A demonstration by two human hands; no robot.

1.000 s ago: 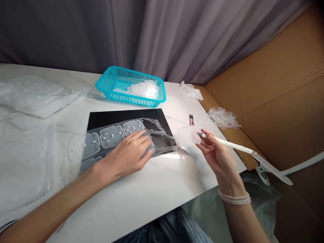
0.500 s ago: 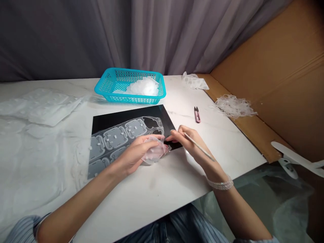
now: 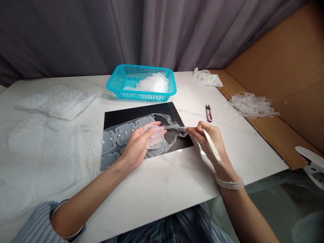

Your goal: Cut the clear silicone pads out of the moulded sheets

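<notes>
Your left grip [image 3: 134, 146] holds a translucent piece [image 3: 156, 138], your right grip [image 3: 211, 135] a white-handled tool [image 3: 213, 148], with open bench [image 3: 162, 189] toward its lower-center edge.

Basket [image 3: 136, 95] behind mat [image 3: 120, 117]; snips [image 3: 209, 114] right, sheet pile [image 3: 45, 145] left (all on table [image 3: 152, 209]).

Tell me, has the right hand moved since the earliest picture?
Yes. The right hand has moved left, to the right edge of the black board.

The left hand [image 3: 135, 148] hides part of the molded sheet [image 3: 124, 131], the frame's edge crops a white object [image 3: 310, 155], and we cannot make out the pale-handled tool [image 3: 212, 146] at its tip
</notes>
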